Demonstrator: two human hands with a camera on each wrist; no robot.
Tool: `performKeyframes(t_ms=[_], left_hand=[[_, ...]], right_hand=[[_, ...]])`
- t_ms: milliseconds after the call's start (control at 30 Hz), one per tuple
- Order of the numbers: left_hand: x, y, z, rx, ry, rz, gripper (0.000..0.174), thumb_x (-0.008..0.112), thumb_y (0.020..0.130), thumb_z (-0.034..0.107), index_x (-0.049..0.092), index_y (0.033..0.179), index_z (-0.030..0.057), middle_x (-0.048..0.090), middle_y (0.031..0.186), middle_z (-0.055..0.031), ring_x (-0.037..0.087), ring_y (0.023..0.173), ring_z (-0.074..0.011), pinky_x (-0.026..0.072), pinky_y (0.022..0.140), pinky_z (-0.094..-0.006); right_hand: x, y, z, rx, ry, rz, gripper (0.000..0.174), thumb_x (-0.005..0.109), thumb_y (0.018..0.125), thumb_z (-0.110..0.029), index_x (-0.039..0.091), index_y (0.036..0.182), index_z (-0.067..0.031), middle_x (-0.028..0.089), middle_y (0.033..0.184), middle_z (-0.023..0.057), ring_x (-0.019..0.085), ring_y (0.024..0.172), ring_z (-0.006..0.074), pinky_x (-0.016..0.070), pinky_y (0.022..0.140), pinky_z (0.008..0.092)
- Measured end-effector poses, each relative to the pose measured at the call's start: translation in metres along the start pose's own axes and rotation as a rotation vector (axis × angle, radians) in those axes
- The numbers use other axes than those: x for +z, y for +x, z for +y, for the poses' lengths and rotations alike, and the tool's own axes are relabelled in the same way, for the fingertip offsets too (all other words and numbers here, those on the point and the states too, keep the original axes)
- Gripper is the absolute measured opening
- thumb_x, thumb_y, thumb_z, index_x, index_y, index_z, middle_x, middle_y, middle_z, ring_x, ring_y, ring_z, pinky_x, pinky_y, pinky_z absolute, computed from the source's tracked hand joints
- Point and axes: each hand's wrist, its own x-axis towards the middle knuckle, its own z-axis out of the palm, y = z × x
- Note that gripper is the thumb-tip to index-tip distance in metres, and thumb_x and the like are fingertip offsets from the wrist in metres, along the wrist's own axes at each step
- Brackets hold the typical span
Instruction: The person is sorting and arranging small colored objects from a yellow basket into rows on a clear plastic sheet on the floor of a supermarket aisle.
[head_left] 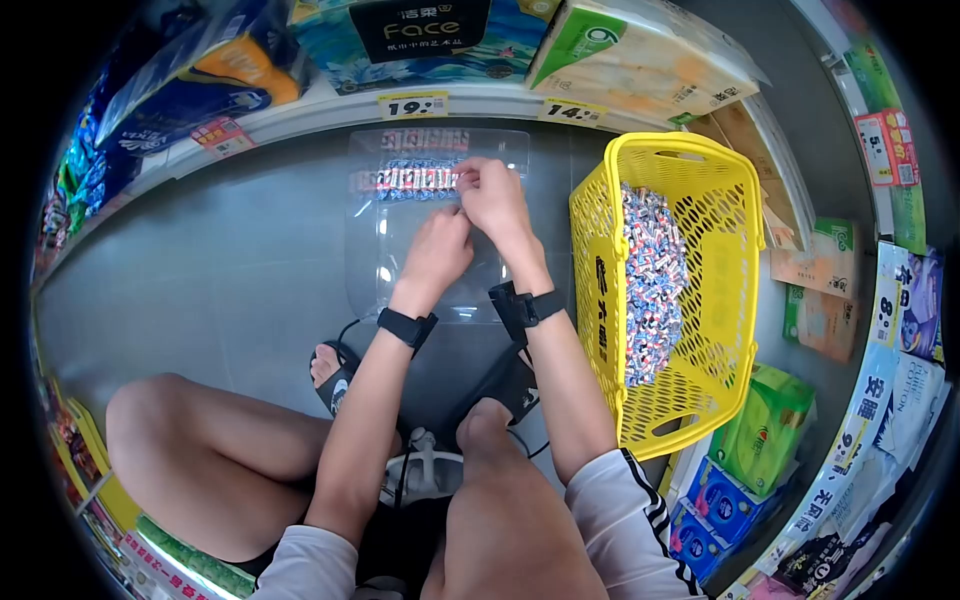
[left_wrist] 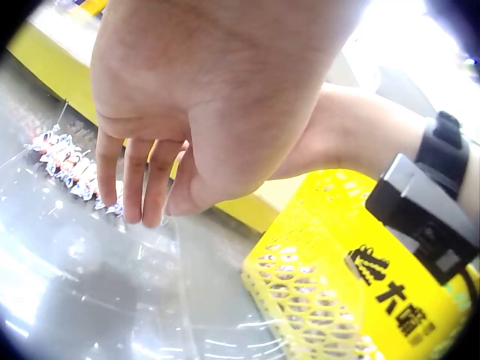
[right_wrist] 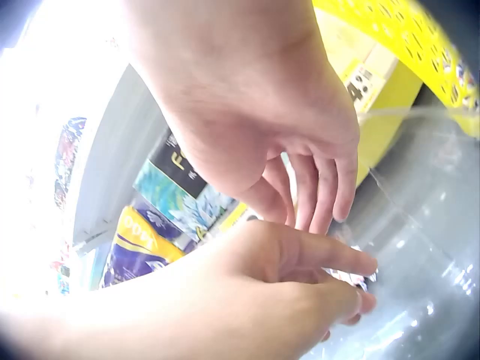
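Small wrapped candies (head_left: 418, 180) lie side by side in rows at the far end of a clear plastic tray (head_left: 435, 308) on the floor. My right hand (head_left: 493, 200) is bent over the right end of the near row, fingertips right at the last candies; I cannot tell whether a candy is between them. Just below it, my left hand (head_left: 440, 245) reaches toward the same end. In the left wrist view the fingers (left_wrist: 135, 180) hang fairly straight beside the candy row. In the right wrist view the left thumb and index finger stand apart, with wrapped candies (right_wrist: 349, 276) showing between them.
A yellow basket (head_left: 600, 260) with many loose candies (head_left: 653, 290) stands close on the right. Ahead, a shelf carries tissue packs (head_left: 430, 45) above price tags (head_left: 412, 106). More packs (head_left: 765, 425) line the right side. The person's sandalled feet (head_left: 330, 370) are behind the tray.
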Motion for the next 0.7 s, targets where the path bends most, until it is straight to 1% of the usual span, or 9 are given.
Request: performKeyframes(t_ms=[67,100,167,267,433,500,567,600,700], left_hand=[[-0.014,0.0,0.014,-0.056,-0.112,-0.069,0.015,0.063,0.085,0.004,0.071,0.095,-0.0041,0.07,0.095,-0.0319,0.067,0.091,-0.0498,0.0551,0.082,-0.0556],[-0.025,-0.01,0.032,-0.062,-0.087,-0.088,0.015,0.063,0.085,0.004,0.071,0.095,-0.0041,0.07,0.095,-0.0319,0.067,0.091,-0.0498,0.0551,0.082,-0.0556],[-0.047,-0.008,0.062,-0.007,-0.169,-0.086,0.013,0.063,0.086,0.005,0.069,0.091,-0.0051,0.068,0.083,-0.0312,0.066,0.083,-0.0516,0.0541,0.078,-0.0581],[-0.06,-0.012,0.098,0.024,-0.152,-0.087,0.012,0.063,0.087,0.006,0.069,0.09,-0.0042,0.066,0.077,-0.0303,0.066,0.078,-0.0508,0.0542,0.074,-0.0582],[-0.064,-0.018,0.153,0.155,-0.174,-0.116,0.011,0.064,0.088,0.008,0.067,0.093,-0.002,0.066,0.073,-0.0288,0.067,0.073,-0.0497,0.0553,0.069,-0.0579],[-0.06,-0.02,0.174,0.204,-0.193,-0.122,0.011,0.064,0.089,0.008,0.066,0.094,-0.0017,0.066,0.072,-0.0285,0.067,0.072,-0.0492,0.0555,0.068,-0.0578],[-0.054,-0.022,0.191,0.229,-0.249,-0.114,0.012,0.066,0.083,0.003,0.064,0.093,-0.004,0.063,0.073,-0.0299,0.064,0.073,-0.0497,0.0533,0.067,-0.055],[-0.051,-0.023,0.197,0.257,-0.251,-0.142,0.015,0.065,0.087,0.004,0.062,0.1,-0.0026,0.064,0.073,-0.0293,0.065,0.074,-0.0491,0.0532,0.067,-0.0559],[-0.044,-0.025,0.22,0.267,-0.238,-0.166,0.014,0.064,0.089,0.004,0.062,0.101,-0.0029,0.066,0.075,-0.0273,0.066,0.075,-0.0478,0.0531,0.067,-0.0553]], right_hand=[[-0.019,-0.01,-0.017,-0.126,0.037,-0.097,0.025,0.068,0.089,-0.011,0.077,0.111,-0.0033,0.077,0.091,0.0196,0.075,0.087,0.034,0.058,0.081,0.0396],[-0.032,-0.027,-0.023,-0.114,0.066,-0.1,0.025,0.068,0.089,-0.011,0.077,0.111,-0.0033,0.077,0.091,0.0196,0.075,0.087,0.034,0.058,0.081,0.0396],[-0.056,-0.042,-0.042,-0.205,0.081,0.009,0.019,0.068,0.09,-0.01,0.077,0.105,-0.0025,0.076,0.09,0.0228,0.075,0.086,0.0395,0.0579,0.082,0.0463],[-0.091,-0.065,-0.052,-0.184,0.076,0.083,0.019,0.067,0.091,-0.011,0.076,0.104,-0.001,0.075,0.089,0.0232,0.074,0.083,0.0399,0.0583,0.079,0.0459],[-0.137,-0.1,-0.041,-0.104,0.081,0.214,0.018,0.068,0.09,-0.011,0.075,0.101,0.0014,0.074,0.087,0.025,0.073,0.079,0.0415,0.0583,0.075,0.0463],[-0.154,-0.111,-0.032,-0.071,-0.18,0.324,0.017,0.068,0.09,-0.011,0.075,0.1,0.001,0.074,0.086,0.0252,0.074,0.079,0.0409,0.0583,0.075,0.0461],[-0.173,-0.123,-0.028,-0.004,-0.153,0.305,0.018,0.067,0.091,-0.012,0.075,0.101,0.0009,0.074,0.087,0.0249,0.074,0.08,0.04,0.058,0.076,0.0463],[-0.182,-0.128,-0.026,0.055,-0.158,0.319,0.018,0.067,0.092,-0.012,0.075,0.101,0.0005,0.074,0.087,0.0243,0.074,0.08,0.0398,0.0577,0.076,0.0464],[-0.206,-0.143,-0.011,0.147,-0.148,0.337,0.019,0.066,0.095,-0.016,0.075,0.103,-0.0016,0.075,0.088,0.0229,0.074,0.081,0.0386,0.0572,0.075,0.0455]])
